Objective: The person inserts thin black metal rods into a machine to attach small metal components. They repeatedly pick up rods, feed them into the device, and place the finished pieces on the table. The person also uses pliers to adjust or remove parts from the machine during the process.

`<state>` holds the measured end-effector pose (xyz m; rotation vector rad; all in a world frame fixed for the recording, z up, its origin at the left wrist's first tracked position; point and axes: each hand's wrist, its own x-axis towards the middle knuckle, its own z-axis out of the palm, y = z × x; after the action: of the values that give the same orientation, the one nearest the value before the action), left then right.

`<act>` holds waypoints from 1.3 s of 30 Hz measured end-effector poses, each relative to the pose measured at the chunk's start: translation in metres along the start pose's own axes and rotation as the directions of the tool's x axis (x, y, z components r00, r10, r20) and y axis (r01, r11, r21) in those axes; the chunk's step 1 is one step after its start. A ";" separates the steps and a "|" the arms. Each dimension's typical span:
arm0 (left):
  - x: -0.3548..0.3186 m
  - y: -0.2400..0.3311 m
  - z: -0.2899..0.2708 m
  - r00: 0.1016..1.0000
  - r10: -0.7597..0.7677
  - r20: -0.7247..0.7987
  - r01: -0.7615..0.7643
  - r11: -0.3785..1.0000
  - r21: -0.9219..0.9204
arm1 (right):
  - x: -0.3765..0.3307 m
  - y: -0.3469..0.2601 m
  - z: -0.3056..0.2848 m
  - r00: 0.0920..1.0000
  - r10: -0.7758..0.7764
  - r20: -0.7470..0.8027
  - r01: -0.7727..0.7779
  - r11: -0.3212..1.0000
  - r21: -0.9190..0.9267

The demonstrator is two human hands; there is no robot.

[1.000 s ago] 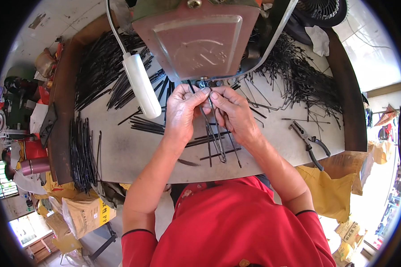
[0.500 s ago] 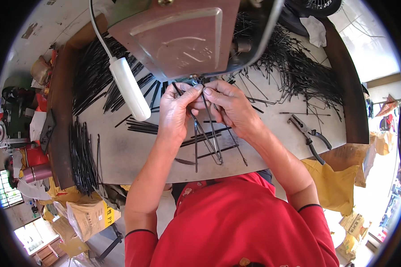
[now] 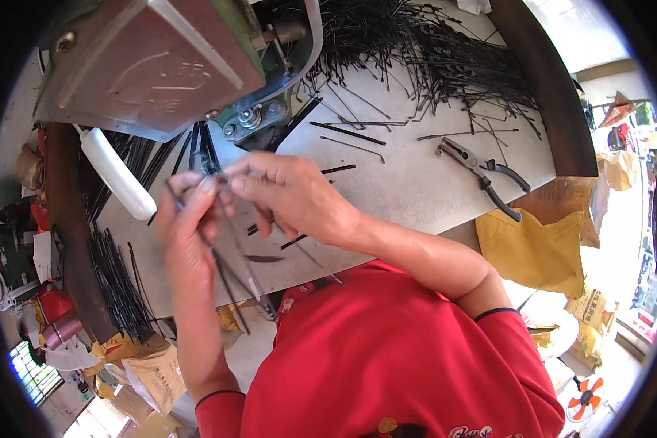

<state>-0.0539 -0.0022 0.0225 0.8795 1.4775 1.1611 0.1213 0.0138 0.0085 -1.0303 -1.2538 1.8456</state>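
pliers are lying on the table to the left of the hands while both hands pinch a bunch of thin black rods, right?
Not quite. The pliers lie on the table to the right of the hands, not the left, as the head view shows. The rest holds: the left hand and right hand both pinch the thin black rods.

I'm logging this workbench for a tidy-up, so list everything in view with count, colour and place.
thin rods: a few, black, pinched between both hands above the bench
rod pile: many, black, far right of the bench
rod bundle: many, black, left bench edge
machine: one, brown and green, far left
white handle: one, below the machine
pliers: one, dark, right of the bench
yellow bags: several, under the bench's right side
left hand: grips the rods
right hand: grips the rods
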 end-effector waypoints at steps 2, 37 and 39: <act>-0.017 0.017 -0.015 0.954 0.009 -0.298 0.029 0.992 0.122 | -0.014 -0.005 -0.009 0.998 0.059 0.031 -0.054 0.988 -0.143; -0.019 -0.034 -0.003 0.790 0.611 0.051 -0.473 0.554 0.686 | -0.026 0.006 -0.104 0.941 -0.337 0.024 0.097 0.203 -0.974; -0.042 -0.031 -0.010 0.888 0.459 -0.030 -0.362 0.738 0.570 | -0.029 0.000 -0.094 0.938 -0.340 -0.073 0.055 0.352 -0.934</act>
<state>-0.0537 -0.0520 0.0039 1.6127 1.8627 1.1537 0.2177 0.0278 -0.0063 -1.5076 -2.2045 0.6042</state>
